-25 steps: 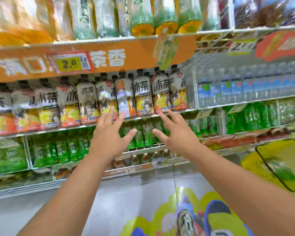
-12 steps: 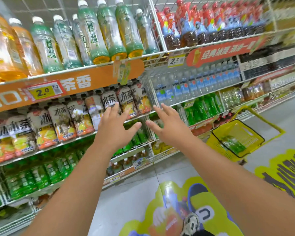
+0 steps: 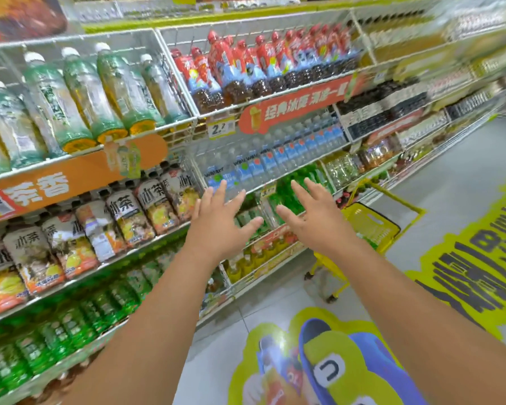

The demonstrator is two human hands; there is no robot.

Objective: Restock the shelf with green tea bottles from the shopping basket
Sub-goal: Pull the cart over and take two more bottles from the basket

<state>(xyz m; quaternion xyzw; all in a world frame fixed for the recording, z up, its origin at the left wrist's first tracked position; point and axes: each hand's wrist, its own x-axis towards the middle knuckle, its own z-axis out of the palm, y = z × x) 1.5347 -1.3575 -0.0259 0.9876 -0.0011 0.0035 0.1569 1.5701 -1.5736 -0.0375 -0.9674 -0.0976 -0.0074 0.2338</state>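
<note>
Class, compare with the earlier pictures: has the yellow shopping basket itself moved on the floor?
Cannot tell. The yellow shopping basket sits by the bottom shelf throughout; its shift in the picture matches the head camera turning right, since the fixed shelves shifted too.

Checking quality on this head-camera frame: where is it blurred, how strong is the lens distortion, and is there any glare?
Head view: motion blur smears the far-right shelves and the lower-left green bottles; both open hands, left hand and right hand, stay fairly sharp. Wide-angle distortion bows the shelf rails and tilts the white-capped tea bottles. Overhead light leaves a glare patch on the floor sticker. The yellow basket is soft.
</note>
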